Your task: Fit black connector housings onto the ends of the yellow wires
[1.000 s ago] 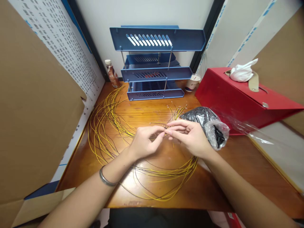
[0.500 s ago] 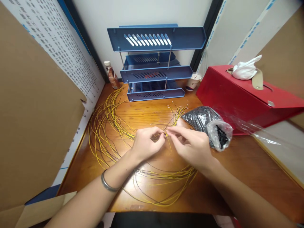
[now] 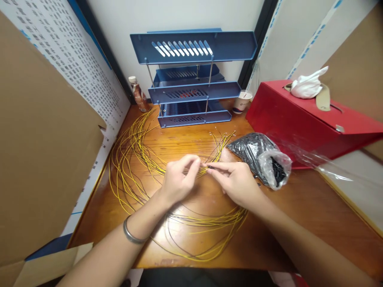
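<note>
My left hand [image 3: 180, 178] is closed in a pinch above the wooden table, beside the yellow and black wires [image 3: 143, 149]; what lies between its fingertips is too small to make out. Close to its right, my right hand [image 3: 235, 179] pinches a small black piece [image 3: 210, 167] between thumb and forefinger. The wires curve in a loose loop from the left, pass behind both hands, and show bare metal ends near the middle back. More wires [image 3: 203, 220] arc across the table below the hands.
A clear bag of small black parts [image 3: 255, 153] lies open right of my hands, with loose black bits beside it. Behind stand a blue tiered rack [image 3: 194, 93], a bottle [image 3: 139, 95] and a paper cup [image 3: 241, 102]. A red box [image 3: 311, 119] holds tissue at the right.
The fingertips of my left hand have moved slightly left and up. The small black piece now shows at my right fingertips. The view has shifted a little.
</note>
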Motion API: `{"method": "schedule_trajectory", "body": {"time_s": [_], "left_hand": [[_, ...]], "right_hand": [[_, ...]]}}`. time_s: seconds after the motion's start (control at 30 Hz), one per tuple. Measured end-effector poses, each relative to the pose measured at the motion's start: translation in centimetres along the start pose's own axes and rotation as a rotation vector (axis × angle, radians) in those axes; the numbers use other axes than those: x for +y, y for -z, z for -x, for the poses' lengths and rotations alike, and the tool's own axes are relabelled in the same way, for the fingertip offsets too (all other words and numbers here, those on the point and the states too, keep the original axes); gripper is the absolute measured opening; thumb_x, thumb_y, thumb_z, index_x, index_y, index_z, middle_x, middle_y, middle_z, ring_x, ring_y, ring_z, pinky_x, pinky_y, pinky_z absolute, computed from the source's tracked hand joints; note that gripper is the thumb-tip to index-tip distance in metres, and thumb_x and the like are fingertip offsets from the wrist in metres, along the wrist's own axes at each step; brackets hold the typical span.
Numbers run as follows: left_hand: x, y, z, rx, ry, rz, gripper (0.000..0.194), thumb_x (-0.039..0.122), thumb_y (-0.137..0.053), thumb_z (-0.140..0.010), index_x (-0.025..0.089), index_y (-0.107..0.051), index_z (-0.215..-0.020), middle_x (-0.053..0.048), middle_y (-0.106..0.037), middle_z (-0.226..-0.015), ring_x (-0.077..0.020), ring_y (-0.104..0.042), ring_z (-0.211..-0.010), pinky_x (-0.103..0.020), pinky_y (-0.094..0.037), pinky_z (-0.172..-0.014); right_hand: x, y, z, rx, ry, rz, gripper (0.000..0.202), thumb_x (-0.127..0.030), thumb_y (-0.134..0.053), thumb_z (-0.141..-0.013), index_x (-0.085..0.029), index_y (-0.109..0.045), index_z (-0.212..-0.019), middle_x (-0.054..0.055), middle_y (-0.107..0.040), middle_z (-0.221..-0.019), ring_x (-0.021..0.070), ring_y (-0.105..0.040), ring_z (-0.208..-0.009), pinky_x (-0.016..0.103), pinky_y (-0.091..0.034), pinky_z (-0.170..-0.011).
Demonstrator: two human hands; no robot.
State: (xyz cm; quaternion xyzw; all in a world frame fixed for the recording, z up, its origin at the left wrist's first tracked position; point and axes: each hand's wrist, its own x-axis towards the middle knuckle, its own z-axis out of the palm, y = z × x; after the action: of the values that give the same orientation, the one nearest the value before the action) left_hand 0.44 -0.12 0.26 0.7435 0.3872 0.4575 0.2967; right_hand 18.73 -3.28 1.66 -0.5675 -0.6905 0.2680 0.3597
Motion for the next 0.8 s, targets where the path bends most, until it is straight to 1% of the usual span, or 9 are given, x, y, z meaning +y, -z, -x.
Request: {"method": "schedule_trajectory", "body": {"time_s": [0.07,0.17,0.23,0.27,0.33,0.4,0.43,0.6,0.8], "left_hand": [[-0.3,0.7,-0.4,0.092,0.050,-0.029,0.029,0.029,-0.049,-0.100,0.016,-0.068,-0.081,-0.005,-0.076,-0.082,-0.0135,-0.070,-0.073,-0.022,-0.053,-0.069],[-1.2,2.3,-1.1,0.233,0.114,-0.153,0.045,0.028,-0.046,-0.100,0.017,-0.061,-0.059,-0.001,-0.066,-0.055,-0.0114,-0.061,-0.053,-0.023,-0.049,-0.060],[-1.9,3.2,-1.6,0.303,0.150,-0.220,0.047,0.030,-0.049,-0.098,0.016,-0.060,-0.054,0.000,-0.062,-0.048,-0.0104,-0.057,-0.046,-0.022,-0.048,-0.056],[-2.2,3.5,-1.8,0.320,0.165,-0.221,0.043,0.031,-0.051,-0.098,0.016,-0.065,-0.060,-0.001,-0.067,-0.054,-0.0111,-0.061,-0.051,-0.022,-0.050,-0.058],[-2.7,3.7,-2.0,0.328,0.171,-0.145,0.026,0.030,-0.055,-0.095,0.014,-0.073,-0.088,-0.006,-0.078,-0.083,-0.0133,-0.070,-0.065,-0.023,-0.054,-0.063],[-2.7,3.5,-2.0,0.261,0.138,-0.065,0.027,0.025,-0.057,-0.092,0.014,-0.070,-0.113,-0.009,-0.077,-0.108,-0.0142,-0.073,-0.075,-0.024,-0.056,-0.067],[-2.5,3.3,-1.9,0.197,0.117,-0.045,0.028,0.023,-0.057,-0.091,0.014,-0.069,-0.115,-0.009,-0.076,-0.110,-0.0145,-0.073,-0.078,-0.024,-0.057,-0.069],[-0.4,1.7,-0.9,-0.184,0.037,-0.033,0.021,0.032,-0.062,-0.092,0.015,-0.075,-0.093,-0.005,-0.078,-0.087,-0.0154,-0.071,-0.075,-0.024,-0.054,-0.068],[-0.4,0.4,-0.9,-0.202,-0.065,-0.091,0.020,0.027,-0.060,-0.093,0.015,-0.074,-0.084,-0.003,-0.075,-0.076,-0.0124,-0.065,-0.065,-0.022,-0.048,-0.063]], "right_hand": [[0.2,0.0,0.0,0.056,0.008,0.052,0.025,-0.028,-0.064,-0.086,-0.016,-0.082,-0.101,0.004,-0.076,-0.068,0.0154,-0.059,-0.048,0.028,-0.043,-0.051],[0.4,0.0,0.0,0.108,0.044,0.091,0.024,-0.030,-0.066,-0.085,-0.016,-0.082,-0.097,0.003,-0.072,-0.060,0.0155,-0.057,-0.046,0.028,-0.043,-0.051],[0.3,-0.1,0.1,0.104,0.071,0.084,0.023,-0.029,-0.065,-0.085,-0.017,-0.080,-0.098,0.001,-0.072,-0.060,0.0142,-0.056,-0.045,0.027,-0.041,-0.050],[0.3,-0.1,0.1,0.092,0.080,0.076,0.023,-0.027,-0.065,-0.085,-0.017,-0.079,-0.100,0.001,-0.072,-0.062,0.0134,-0.055,-0.045,0.027,-0.040,-0.050],[0.1,-0.3,0.2,0.059,0.093,0.054,0.022,-0.023,-0.063,-0.084,-0.017,-0.074,-0.102,-0.002,-0.069,-0.061,0.0119,-0.053,-0.045,0.025,-0.038,-0.049],[0.0,-0.5,0.2,0.046,0.101,0.032,0.017,-0.019,-0.061,-0.084,-0.016,-0.071,-0.097,-0.004,-0.065,-0.057,0.0103,-0.049,-0.044,0.024,-0.035,-0.049],[-0.1,-0.5,0.2,0.050,0.104,0.024,0.014,-0.018,-0.060,-0.084,-0.016,-0.070,-0.093,-0.005,-0.063,-0.055,0.0095,-0.047,-0.043,0.024,-0.034,-0.049],[-0.2,-0.6,0.3,0.104,0.135,0.022,0.015,-0.023,-0.062,-0.086,-0.017,-0.075,-0.089,-0.007,-0.047,-0.046,0.0084,-0.037,-0.040,0.025,-0.030,-0.047],[1.0,-1.3,0.1,0.151,0.113,-0.032,0.021,-0.026,-0.062,-0.088,-0.016,-0.080,-0.094,-0.005,-0.048,-0.048,0.0094,-0.036,-0.042,0.025,-0.030,-0.046]]}}
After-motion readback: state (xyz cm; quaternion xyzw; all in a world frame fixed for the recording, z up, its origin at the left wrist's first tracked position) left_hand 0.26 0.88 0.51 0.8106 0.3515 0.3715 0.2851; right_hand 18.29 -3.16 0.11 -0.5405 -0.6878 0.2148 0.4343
